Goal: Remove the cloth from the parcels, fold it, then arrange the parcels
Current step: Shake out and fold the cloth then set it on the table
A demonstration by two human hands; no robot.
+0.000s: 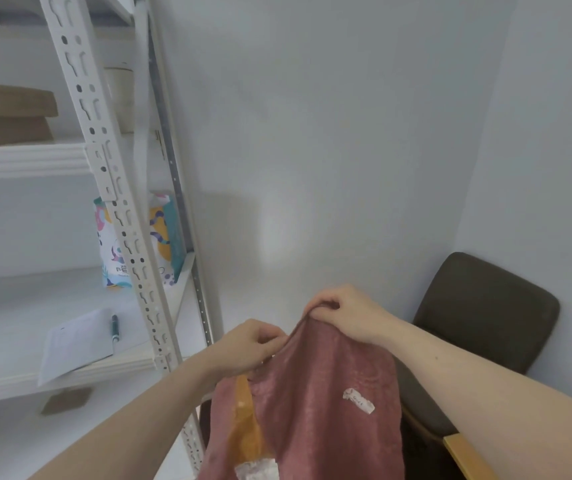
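1. The dusty-pink terry cloth hangs in the air before the white metal shelving unit, pinched at its top edge by the left hand and right hand.
2. Brown cardboard parcels lie stacked on an upper shelf.
3. A colourful printed bag stands on the shelf below them.

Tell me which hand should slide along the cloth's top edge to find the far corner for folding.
Probably the left hand: it pinches the cloth lower, while the right hand holds the raised end.

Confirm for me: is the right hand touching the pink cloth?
Touching. In the head view the right hand pinches the top edge of the pink cloth, which hangs down from its curled fingers.
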